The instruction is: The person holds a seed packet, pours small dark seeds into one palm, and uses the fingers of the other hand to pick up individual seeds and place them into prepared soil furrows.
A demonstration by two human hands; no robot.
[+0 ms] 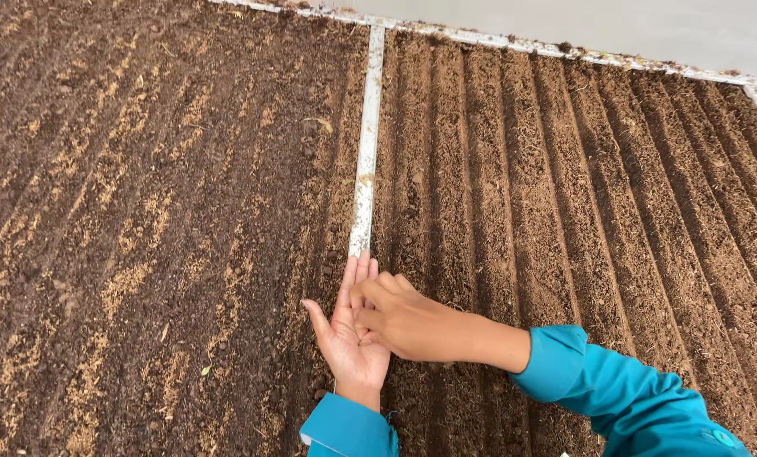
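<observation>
soil everywhere, raked in furrows. left hand lies flat, palm up, fingers spread; right hand pinches into that palm, can't tell what. white rail just ahead.

A single head-worn camera looks steeply down and forward from above the person's own arms, close enough that the left hand and right hand sit low in the middle of the frame with the teal sleeves cut off by the bottom edge. It faces across two furrowed soil beds toward their far white rim, and the white divider strip runs almost straight up the middle of the view.
</observation>
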